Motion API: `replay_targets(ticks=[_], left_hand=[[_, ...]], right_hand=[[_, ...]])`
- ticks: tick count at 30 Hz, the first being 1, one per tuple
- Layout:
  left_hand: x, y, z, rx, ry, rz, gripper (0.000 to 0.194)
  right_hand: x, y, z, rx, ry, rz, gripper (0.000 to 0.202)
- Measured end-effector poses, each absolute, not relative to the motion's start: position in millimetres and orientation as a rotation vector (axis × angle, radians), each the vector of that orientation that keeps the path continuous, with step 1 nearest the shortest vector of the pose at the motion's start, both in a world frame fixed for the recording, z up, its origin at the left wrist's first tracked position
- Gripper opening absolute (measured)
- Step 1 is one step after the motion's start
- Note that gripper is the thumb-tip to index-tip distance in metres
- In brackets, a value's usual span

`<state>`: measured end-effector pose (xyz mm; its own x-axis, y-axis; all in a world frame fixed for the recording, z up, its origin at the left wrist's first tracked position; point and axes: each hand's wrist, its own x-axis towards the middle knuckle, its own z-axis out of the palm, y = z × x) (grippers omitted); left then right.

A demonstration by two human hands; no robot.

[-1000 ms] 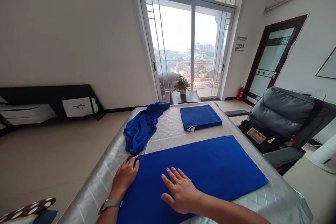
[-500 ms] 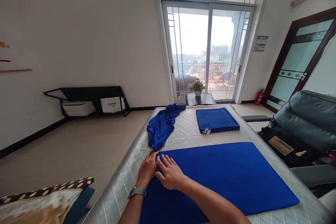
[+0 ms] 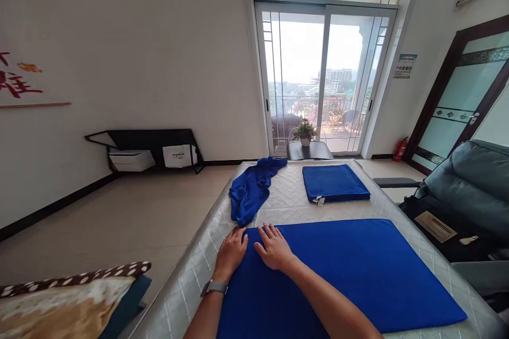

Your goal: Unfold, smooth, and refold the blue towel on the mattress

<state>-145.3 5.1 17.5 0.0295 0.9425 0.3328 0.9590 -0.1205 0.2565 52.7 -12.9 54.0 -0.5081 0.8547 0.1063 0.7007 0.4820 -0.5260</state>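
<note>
A blue towel [image 3: 350,270] lies spread flat on the pale quilted mattress [image 3: 284,198]. My left hand [image 3: 231,250] rests on its far left corner, palm down with the fingers stretched out. Just to the right, my right hand [image 3: 274,248] lies flat on the towel near its far edge, fingers spread. Neither hand grips anything. Beyond my left hand sits a crumpled blue cloth [image 3: 250,190]. A folded stack of blue towels [image 3: 336,183] with a white tag lies farther off to the right.
A grey armchair [image 3: 463,177] with a black bag [image 3: 417,212] stands along the right side. At lower left is a patterned pillow [image 3: 71,307]. A chair with a potted plant [image 3: 305,132] stands past the mattress, before the sliding glass door [image 3: 294,74].
My right hand has slid right along the towel's far edge, away from my left hand, which stays at the corner. The view has turned slightly left.
</note>
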Motion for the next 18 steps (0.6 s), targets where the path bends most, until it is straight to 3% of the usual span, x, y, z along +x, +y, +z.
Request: replay_targets(ticks=[18], left_hand=[[-147, 5, 19, -2.254, -2.057, -0.695, 0.044]], right_hand=[[164, -5, 55, -1.742, -2.231, 0.453, 0.072]])
